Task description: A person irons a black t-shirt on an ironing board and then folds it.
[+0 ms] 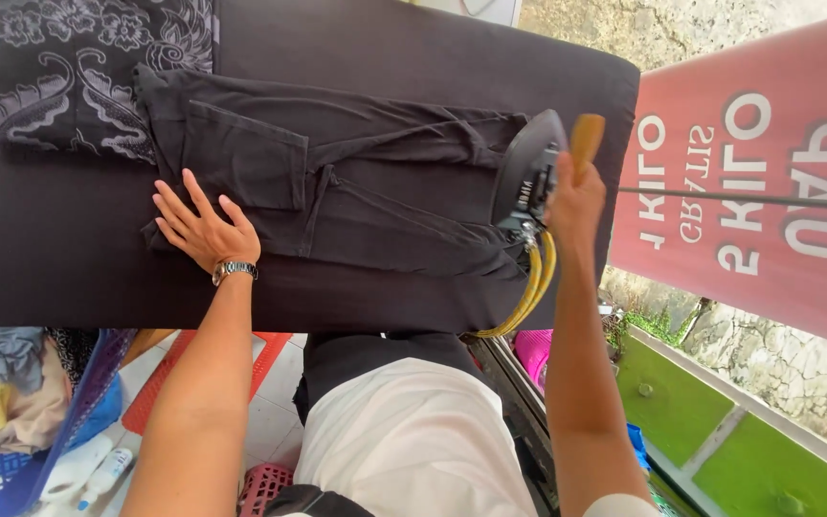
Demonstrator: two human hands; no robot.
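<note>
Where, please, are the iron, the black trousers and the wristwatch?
iron (525,172), head view, on its dark body.
black trousers (356,206), head view, on the upper leg fabric.
wristwatch (234,270), head view, on the metal band.

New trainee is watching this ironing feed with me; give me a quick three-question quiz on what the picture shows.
1. True or false: the left hand lies flat, fingers spread, on the black trousers.
2. Multiple choice: what does the right hand grip? A) a spray bottle B) the wooden handle of the iron C) the patterned cloth
3. Short answer: where does the patterned cloth lie relative to the trousers?

Key
1. True; it presses near the back pocket.
2. B; the iron rests at the trouser-leg end, a yellow hose trailing from it.
3. Beyond the waist end, at the far left corner of the dark ironing table.
</note>
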